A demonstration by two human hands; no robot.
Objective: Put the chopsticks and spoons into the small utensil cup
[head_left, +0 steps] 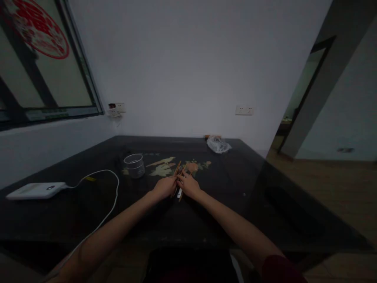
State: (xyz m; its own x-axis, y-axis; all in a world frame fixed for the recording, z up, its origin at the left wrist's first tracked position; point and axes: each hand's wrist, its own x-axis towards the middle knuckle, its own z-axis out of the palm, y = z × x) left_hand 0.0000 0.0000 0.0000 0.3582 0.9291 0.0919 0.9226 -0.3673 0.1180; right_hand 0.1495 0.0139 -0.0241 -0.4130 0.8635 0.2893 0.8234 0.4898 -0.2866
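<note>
Head view: both forearms (pixel 235 224) stretch forward and converge, the left hand (pixel 165 186) and right hand (pixel 189 184) meeting with fingers bent over thin wooden sticks (pixel 177 169) and a white handle (pixel 179 193); whether either is clamped on them, I cannot tell. The sticks lie mid-table, long axes running away from the person, far ends leaning slightly right. Around them, the dark table (pixel 224 177) bears a printed flower (pixel 193 167), a clear cup (pixel 136 167) and, near the pale wall (pixel 182 70), a plastic bag (pixel 218 145)

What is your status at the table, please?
Left hand and right hand together on the chopsticks, exact grip unclear. White handle among them. Cup standing apart, to the hands' left.
</note>
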